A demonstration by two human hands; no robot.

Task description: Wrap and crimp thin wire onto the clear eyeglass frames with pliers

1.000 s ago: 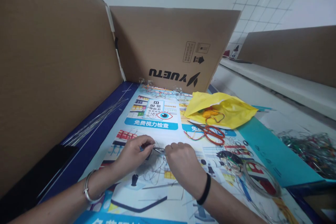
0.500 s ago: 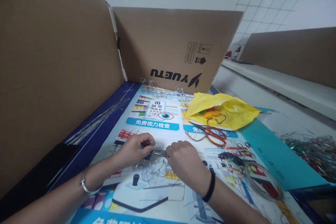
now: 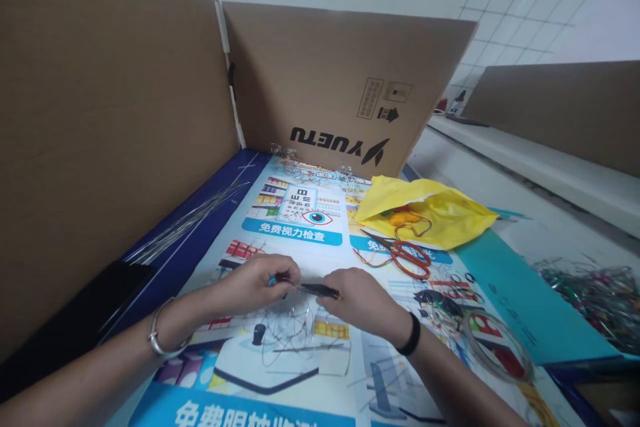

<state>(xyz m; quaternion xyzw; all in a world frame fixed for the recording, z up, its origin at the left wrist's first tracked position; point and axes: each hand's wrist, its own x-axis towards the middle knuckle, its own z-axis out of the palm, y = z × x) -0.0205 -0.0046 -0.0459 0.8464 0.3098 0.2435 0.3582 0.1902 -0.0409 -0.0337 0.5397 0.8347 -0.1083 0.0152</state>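
Note:
Fingers of my left hand (image 3: 267,285) are pinched together near the middle of the poster, apparently on thin silver wire (image 3: 291,325) that shows as loops just below them. A bit of blue also shows at those fingertips. My right hand (image 3: 361,301) is closed round a pair of pliers (image 3: 320,289), whose dark, narrow jaws point left and reach my left fingertips. The grip of the pliers is hidden in my palm, and I cannot tell whether the jaws bite the wire. Beyond my right hand lie scissors (image 3: 411,259) with orange-red handles.
A yellow bag (image 3: 445,210) with orange yarn lies at the back right. Right of it are a turquoise sheet (image 3: 510,307), tangled wire pieces (image 3: 595,300) and a tape roll (image 3: 497,343). Straight wires (image 3: 190,220) lie left. Cardboard panels (image 3: 320,73) stand behind and left.
My right hand has turned and moved slightly right, so more of the pliers' jaws shows. My left hand stays pinched near the jaw tips. The whole view has shifted a little.

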